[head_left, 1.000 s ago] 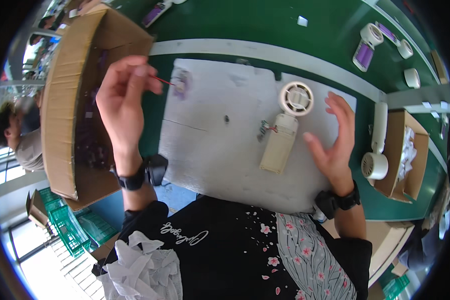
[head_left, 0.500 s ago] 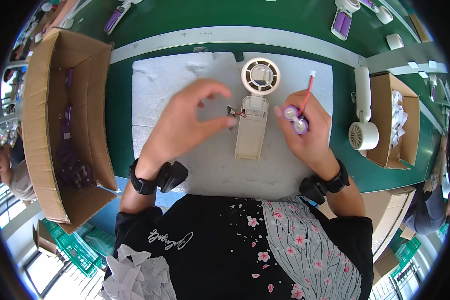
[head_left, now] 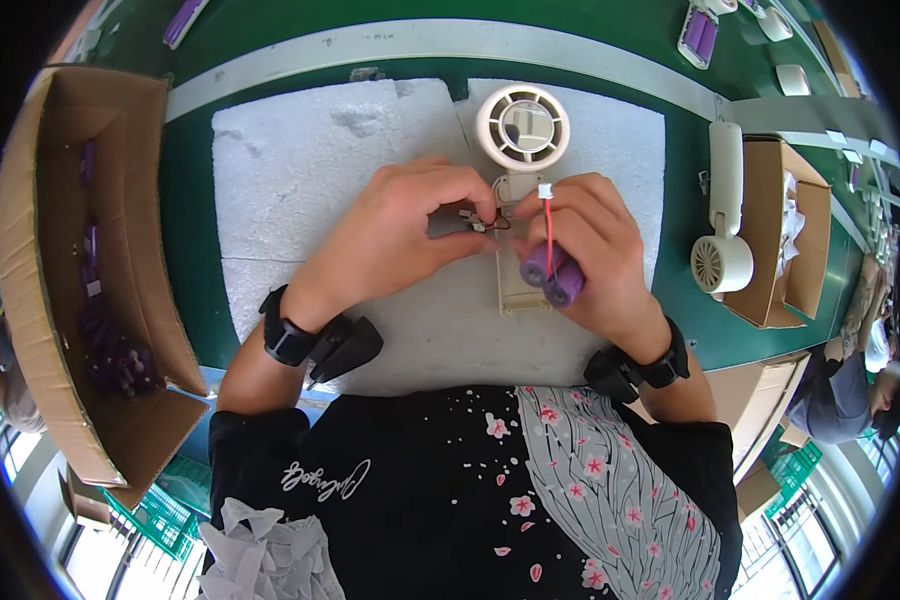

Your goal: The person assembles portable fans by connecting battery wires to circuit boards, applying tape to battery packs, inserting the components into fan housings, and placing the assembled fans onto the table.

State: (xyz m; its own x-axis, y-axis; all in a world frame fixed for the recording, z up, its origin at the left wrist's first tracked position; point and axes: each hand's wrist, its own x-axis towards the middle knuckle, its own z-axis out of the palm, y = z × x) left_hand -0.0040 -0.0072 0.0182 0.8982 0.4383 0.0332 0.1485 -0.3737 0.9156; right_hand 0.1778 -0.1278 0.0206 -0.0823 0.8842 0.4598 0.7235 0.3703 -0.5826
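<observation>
Purple battery pack over cream fan

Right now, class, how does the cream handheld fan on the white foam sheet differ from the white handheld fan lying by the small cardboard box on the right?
The cream handheld fan lies head away from the person, its handle open, both hands working at it. The white handheld fan lies head toward the person, handle closed, untouched. The cream one rests on the white foam sheet; the white one on the green table. Both have round grilled heads.
</observation>
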